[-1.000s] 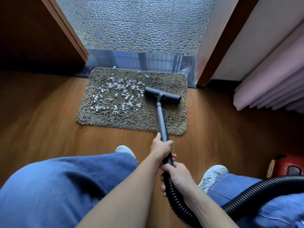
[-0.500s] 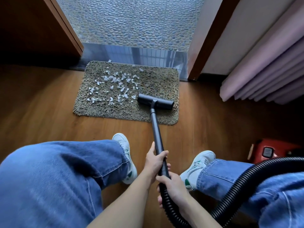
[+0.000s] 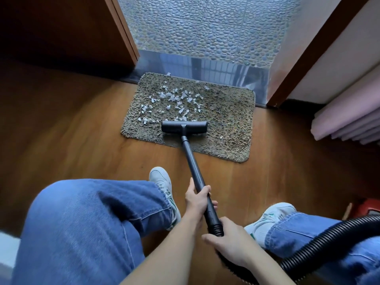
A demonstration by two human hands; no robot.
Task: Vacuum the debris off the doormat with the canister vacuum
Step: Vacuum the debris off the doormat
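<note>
A shaggy tan doormat [image 3: 230, 120] lies on the wooden floor before a doorway. White paper scraps [image 3: 174, 101] are scattered over its left and middle part. The black vacuum floor head [image 3: 184, 126] sits on the mat's near half, just below the scraps. Its black wand [image 3: 192, 161] runs back toward me. My left hand [image 3: 197, 200] grips the wand higher up. My right hand [image 3: 230, 241] grips the ribbed hose end just behind it. The black hose [image 3: 320, 241] curves off to the right.
A red canister [image 3: 366, 208] peeks in at the right edge. My jeans-clad knees and white sneakers [image 3: 162, 182] flank the wand. A pebbled tile floor [image 3: 205, 27] lies beyond the metal threshold. Pink curtain folds [image 3: 349, 120] hang at right, a dark wooden door [image 3: 61, 33] at left.
The floor head has slid left and toward the mat's near edge, now squarely below the scraps. The camera view has shifted, and both hands kept their grip.
</note>
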